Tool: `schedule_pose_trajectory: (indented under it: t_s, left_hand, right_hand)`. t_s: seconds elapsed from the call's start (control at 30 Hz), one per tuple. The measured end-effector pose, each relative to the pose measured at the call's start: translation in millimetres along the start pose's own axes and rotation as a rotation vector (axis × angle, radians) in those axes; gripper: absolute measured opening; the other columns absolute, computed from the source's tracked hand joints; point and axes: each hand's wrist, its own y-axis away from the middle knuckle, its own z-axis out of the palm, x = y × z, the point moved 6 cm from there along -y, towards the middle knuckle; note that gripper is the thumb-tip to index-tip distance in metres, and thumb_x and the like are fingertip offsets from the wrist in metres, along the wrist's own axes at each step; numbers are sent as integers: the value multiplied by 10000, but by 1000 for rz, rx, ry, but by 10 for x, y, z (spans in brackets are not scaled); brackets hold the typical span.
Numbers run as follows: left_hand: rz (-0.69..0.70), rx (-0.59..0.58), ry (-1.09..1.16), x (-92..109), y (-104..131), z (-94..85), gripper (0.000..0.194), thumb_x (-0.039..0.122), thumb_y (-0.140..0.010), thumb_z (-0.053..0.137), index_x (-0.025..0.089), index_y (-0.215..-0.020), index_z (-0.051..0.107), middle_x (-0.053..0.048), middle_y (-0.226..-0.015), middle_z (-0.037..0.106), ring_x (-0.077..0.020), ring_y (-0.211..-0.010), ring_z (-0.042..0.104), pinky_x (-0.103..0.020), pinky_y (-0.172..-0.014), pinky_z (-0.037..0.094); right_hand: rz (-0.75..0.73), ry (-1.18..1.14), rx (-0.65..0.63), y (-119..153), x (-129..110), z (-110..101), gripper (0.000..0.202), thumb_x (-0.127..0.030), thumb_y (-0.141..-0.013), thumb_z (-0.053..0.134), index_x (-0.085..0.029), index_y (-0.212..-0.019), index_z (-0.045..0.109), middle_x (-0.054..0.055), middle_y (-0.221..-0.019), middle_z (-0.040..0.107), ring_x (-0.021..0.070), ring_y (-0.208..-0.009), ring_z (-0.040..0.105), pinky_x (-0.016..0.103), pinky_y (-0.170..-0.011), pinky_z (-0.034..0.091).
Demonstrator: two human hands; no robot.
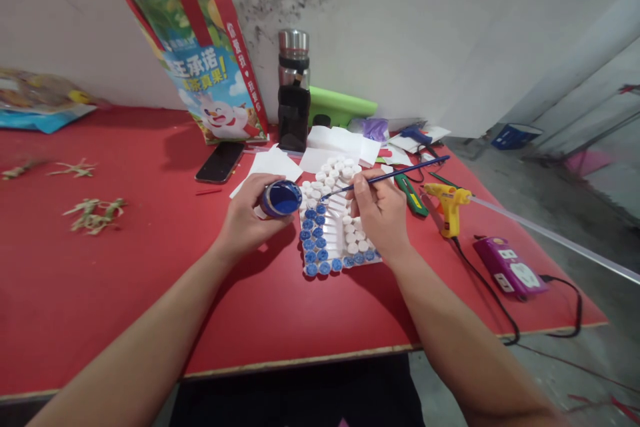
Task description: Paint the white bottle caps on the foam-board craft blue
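My left hand is closed around a small jar of blue paint, its mouth tipped toward me. Between the fingers of my right hand is a thin dark-blue paintbrush, its tip touching or just over the craft panel. That panel lies flat on the red table and carries rows of small round discs. Discs along its left side and front edge are blue. Those at the back and right are white. My right hand hides part of the panel's right side.
A yellow glue gun with a long clear stick, a purple power strip and a green cutter lie at right. Behind stand a bottle and a shopping bag. A phone and woven straw figures are at left.
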Motion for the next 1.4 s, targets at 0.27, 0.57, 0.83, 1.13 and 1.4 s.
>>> schedule_pose_trajectory:
  t_s: [0.27, 0.57, 0.83, 1.13, 1.4]
  left_hand:
    - [8, 0, -10, 12, -13, 1, 510, 279, -817, 891, 235, -1295, 719, -108, -1372, 751, -341, -1278, 725, -551, -1147, 593]
    - [35, 3, 9, -9, -7, -2, 507, 271, -824, 901, 238, -1297, 720, -106, -1348, 748, -326, -1269, 724, -535, -1139, 593]
    - [35, -2, 7, -11, -10, 5, 516, 260, -831, 900, 243, -1313, 717, -102, -1361, 745, -328, -1285, 718, -543, -1152, 589]
    - [27, 2, 17, -8, -11, 8, 528, 293, -821, 900, 220, -1312, 719, -116, -1356, 741, -341, -1266, 729, -531, -1135, 601]
    - [16, 1, 18, -16, -10, 8, 534, 310, -823, 903, 226, -1316, 715, -116, -1359, 737, -333, -1272, 725, -522, -1143, 594]
  right_hand:
    - [43, -13, 15, -27, 40, -30, 338, -507, -1085, 630, -240, -878, 631, -33, -675, 692, 97, -467, 600, 276, -505, 457]
    - [41, -59, -13, -25, 21, -14, 308, -472, -1081, 634, -237, -883, 637, -44, -666, 688, 86, -453, 600, 270, -493, 466]
    - [54, -29, 56, -38, 33, -80, 319, -475, -1078, 641, -243, -860, 621, -39, -667, 678, 93, -467, 597, 278, -495, 462]
    - [32, 28, 25, -37, 29, -58, 302, -447, -1082, 617, -248, -855, 623, -36, -635, 676, 111, -482, 592, 292, -508, 458]
    - [49, -5, -8, -40, 31, -42, 297, -434, -1079, 615, -248, -848, 623, -31, -617, 672, 115, -490, 594, 290, -515, 455]
